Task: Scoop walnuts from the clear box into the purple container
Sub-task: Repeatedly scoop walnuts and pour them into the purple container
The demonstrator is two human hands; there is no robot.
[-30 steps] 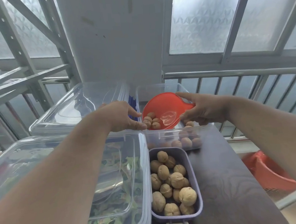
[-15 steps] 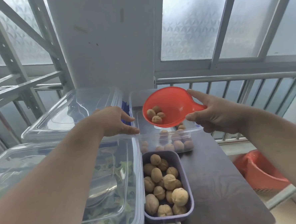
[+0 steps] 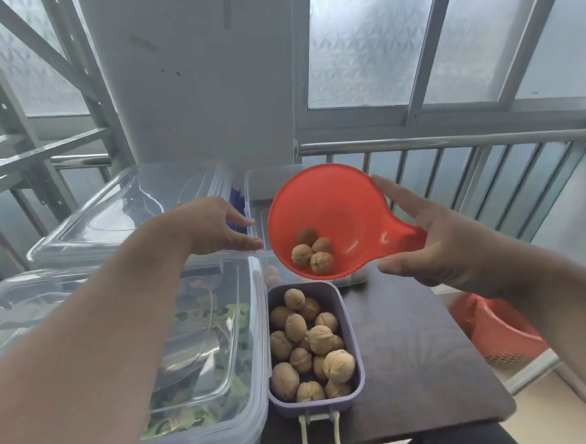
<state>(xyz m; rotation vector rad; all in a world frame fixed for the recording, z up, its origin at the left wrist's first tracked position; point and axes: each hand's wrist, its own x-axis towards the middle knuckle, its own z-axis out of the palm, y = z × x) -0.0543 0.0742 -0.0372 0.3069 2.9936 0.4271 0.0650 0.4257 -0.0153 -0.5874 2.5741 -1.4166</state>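
My right hand grips the handle of a red scoop, held in the air above the far end of the purple container. Several walnuts lie in the scoop's bowl. The purple container holds several walnuts and stands on the dark table. Behind it, largely hidden by the scoop, is the clear box. My left hand rests at the clear box's left rim, fingers extended, holding nothing.
A large lidded clear bin with green leaves inside stands left of the purple container; another clear lidded bin sits behind it. A red basket is on the floor to the right. A metal railing runs behind the dark table.
My right hand has lifted the scoop with walnuts out of the clear box and brought it nearer, over the purple container's far end. My left hand has stayed at the box's rim.
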